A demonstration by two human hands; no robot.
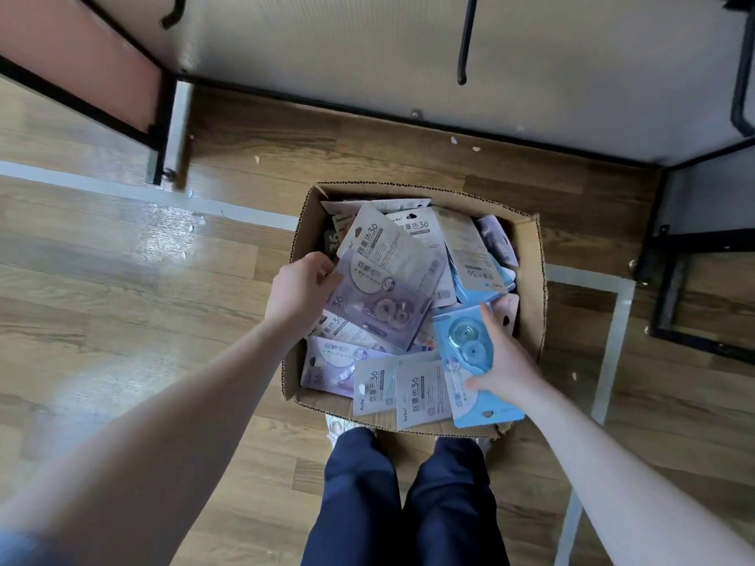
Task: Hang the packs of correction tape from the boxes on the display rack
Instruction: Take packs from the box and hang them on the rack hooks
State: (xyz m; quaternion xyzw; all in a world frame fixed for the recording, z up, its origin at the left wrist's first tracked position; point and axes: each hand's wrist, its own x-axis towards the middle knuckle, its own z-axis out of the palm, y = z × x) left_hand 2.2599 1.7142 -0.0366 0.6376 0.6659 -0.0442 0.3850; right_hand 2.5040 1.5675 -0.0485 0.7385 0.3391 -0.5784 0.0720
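Note:
An open cardboard box sits on the wooden floor in front of me, filled with several packs of correction tape in purple, grey and blue. My left hand grips the left edge of a purple pack lying on top of the pile. My right hand holds a blue pack at the box's near right corner, thumb on its front. A white display rack panel with a black hook stands beyond the box.
A black metal frame with a reddish panel stands at the far left. Another black frame is on the floor at the right. My legs in dark trousers are just behind the box. White tape lines cross the floor.

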